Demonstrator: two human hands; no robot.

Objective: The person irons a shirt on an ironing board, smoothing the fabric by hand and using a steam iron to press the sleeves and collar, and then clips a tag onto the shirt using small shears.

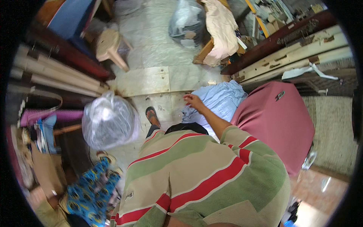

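Note:
My right hand (pixel 193 101) reaches forward past my striped shirt, just left of a crumpled light blue cloth (pixel 223 96) that lies in a heap near the doorway. Its fingers are loosely bent and apart, with nothing visible in them. Whether the hand touches the cloth I cannot tell. My left hand does not show. To the right of the cloth stands a large bulky thing under a dusty-pink cover (pixel 274 121).
A stuffed clear plastic bag (pixel 109 121) sits on the left, and another bag (pixel 186 24) beyond the doorway. A beige plastic stool (pixel 109 45) stands past the raised threshold (pixel 143 83). A person in blue patterned clothing (pixel 90 193) is at the lower left. Cream cloth (pixel 220 30) hangs over wooden furniture.

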